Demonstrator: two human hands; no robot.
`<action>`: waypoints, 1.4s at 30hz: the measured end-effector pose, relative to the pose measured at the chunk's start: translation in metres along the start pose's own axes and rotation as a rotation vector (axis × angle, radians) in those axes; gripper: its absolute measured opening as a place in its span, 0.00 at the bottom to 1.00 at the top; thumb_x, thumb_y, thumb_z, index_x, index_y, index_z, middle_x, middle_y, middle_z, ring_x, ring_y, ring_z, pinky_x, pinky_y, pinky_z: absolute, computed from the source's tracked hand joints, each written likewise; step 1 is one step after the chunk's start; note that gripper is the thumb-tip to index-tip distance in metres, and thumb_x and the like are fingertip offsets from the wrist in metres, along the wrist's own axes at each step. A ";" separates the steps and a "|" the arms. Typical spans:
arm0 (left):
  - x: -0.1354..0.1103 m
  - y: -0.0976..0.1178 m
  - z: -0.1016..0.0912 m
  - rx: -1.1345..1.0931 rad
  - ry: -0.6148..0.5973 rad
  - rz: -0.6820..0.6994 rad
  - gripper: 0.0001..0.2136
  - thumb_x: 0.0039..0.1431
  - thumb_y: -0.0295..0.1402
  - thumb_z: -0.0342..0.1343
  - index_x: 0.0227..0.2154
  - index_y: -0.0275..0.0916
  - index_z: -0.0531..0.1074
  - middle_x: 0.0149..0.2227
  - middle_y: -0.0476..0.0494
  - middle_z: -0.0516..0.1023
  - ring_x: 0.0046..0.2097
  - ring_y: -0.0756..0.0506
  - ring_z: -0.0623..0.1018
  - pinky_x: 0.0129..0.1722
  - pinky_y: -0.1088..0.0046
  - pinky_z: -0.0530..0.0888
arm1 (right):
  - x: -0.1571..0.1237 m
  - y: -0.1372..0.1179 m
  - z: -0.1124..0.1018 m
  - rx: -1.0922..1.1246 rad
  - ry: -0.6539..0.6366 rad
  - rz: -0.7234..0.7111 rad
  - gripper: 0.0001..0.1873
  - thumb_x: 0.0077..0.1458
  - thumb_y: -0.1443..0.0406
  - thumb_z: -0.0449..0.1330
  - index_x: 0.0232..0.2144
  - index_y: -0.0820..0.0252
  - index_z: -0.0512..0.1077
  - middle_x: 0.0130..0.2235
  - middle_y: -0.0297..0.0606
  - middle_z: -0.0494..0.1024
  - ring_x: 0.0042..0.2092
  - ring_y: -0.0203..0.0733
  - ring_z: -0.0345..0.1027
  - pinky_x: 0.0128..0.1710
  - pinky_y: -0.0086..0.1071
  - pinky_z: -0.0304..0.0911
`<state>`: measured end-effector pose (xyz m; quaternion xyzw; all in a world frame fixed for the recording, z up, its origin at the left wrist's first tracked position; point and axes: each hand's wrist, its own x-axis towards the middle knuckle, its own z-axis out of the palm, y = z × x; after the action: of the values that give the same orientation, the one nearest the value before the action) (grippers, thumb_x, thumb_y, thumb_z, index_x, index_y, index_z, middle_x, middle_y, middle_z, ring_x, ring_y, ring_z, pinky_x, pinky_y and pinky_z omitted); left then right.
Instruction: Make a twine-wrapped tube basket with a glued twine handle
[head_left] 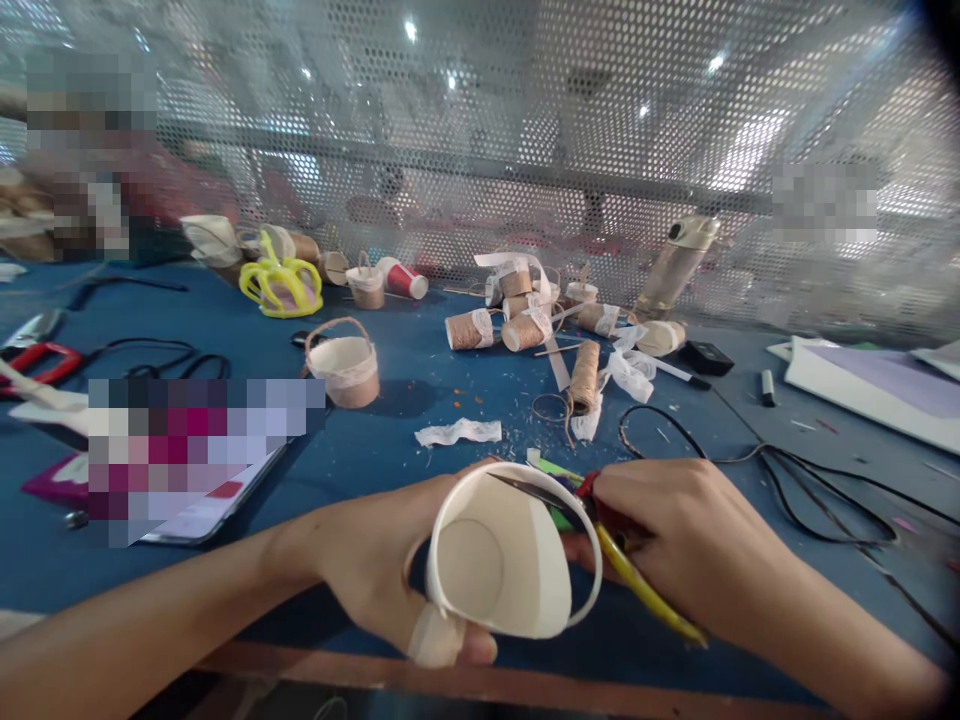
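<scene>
A white paper cup (480,560), its open mouth toward me, is gripped from the left by my left hand (382,560). Part of its wall is cut away, and a narrow loop of rim (598,570) bows out to the right. A beige wrap (436,637) covers part of one finger of my left hand. My right hand (660,520) is closed around scissors (626,575) with red and yellow on the handles. Their dark blade lies at the cup's upper rim. Green and white scraps show behind the cup, partly hidden.
Beyond the cup lie a lace strip (459,432), a small basket (345,370), a twine roll (584,375) and several twine-wrapped cups (527,327). A phone (225,500) and red-handled scissors (46,365) lie left. Black cable (795,500) loops at right. A bottle (679,265) stands by the perforated screen.
</scene>
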<state>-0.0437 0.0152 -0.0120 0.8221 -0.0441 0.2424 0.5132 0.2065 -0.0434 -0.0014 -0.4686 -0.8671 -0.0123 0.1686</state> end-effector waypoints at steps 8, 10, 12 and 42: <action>-0.007 -0.007 0.004 -0.047 -0.058 -0.107 0.33 0.45 0.38 0.67 0.56 0.40 0.66 0.42 0.43 0.74 0.41 0.43 0.76 0.45 0.69 0.77 | 0.002 -0.003 -0.003 0.001 -0.055 0.003 0.28 0.64 0.48 0.54 0.18 0.60 0.65 0.20 0.30 0.67 0.21 0.32 0.56 0.25 0.31 0.45; -0.008 -0.006 0.005 -0.078 -0.081 -0.161 0.29 0.45 0.43 0.68 0.50 0.38 0.70 0.38 0.43 0.74 0.37 0.44 0.75 0.40 0.70 0.77 | 0.002 -0.003 -0.003 0.012 -0.065 -0.005 0.29 0.65 0.49 0.54 0.18 0.60 0.65 0.20 0.30 0.68 0.21 0.32 0.57 0.25 0.32 0.44; -0.007 -0.004 0.004 -0.088 -0.099 -0.180 0.26 0.44 0.46 0.69 0.44 0.37 0.73 0.34 0.44 0.75 0.34 0.45 0.75 0.39 0.71 0.77 | 0.003 -0.002 -0.003 0.015 -0.072 -0.012 0.28 0.64 0.49 0.54 0.19 0.60 0.66 0.20 0.31 0.69 0.22 0.33 0.58 0.25 0.32 0.44; -0.003 -0.001 0.006 -0.111 0.044 -0.048 0.18 0.55 0.31 0.58 0.48 0.42 0.66 0.37 0.48 0.72 0.37 0.47 0.76 0.41 0.76 0.76 | 0.001 -0.005 -0.002 0.071 -0.032 0.083 0.28 0.65 0.48 0.52 0.19 0.60 0.65 0.20 0.32 0.67 0.21 0.34 0.59 0.25 0.32 0.46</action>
<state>-0.0439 0.0103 -0.0164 0.7877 -0.0264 0.2451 0.5646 0.2024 -0.0458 0.0015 -0.4981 -0.8493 0.0332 0.1717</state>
